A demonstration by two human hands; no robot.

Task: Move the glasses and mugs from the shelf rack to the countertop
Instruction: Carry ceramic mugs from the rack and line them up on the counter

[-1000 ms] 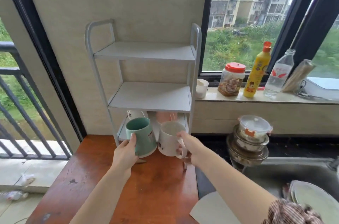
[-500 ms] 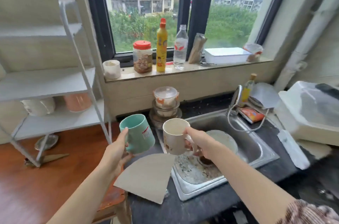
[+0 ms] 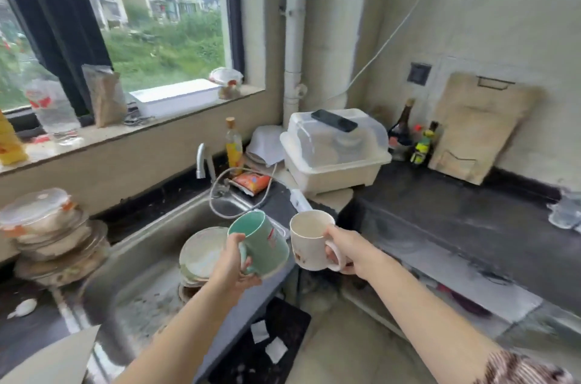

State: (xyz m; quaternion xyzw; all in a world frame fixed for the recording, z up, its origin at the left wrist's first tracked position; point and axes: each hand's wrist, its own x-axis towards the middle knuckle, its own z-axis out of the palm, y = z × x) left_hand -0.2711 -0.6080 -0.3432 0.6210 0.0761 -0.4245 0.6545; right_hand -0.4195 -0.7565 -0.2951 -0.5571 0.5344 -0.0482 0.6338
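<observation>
Our left hand [image 3: 234, 264] grips the green mug [image 3: 261, 245], tilted above the sink's [image 3: 151, 242] right edge. Just right, our right hand [image 3: 345, 250] clasps the white mug [image 3: 309, 240] by its handle, short of the dark countertop [image 3: 456, 220].

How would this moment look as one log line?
phase: carrying | left hand: green mug | right hand: white mug | target: dark countertop

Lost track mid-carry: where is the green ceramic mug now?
Held in the left hand, the green ceramic mug is centre frame, over the steel sink's right edge, beside the white mug.
</observation>
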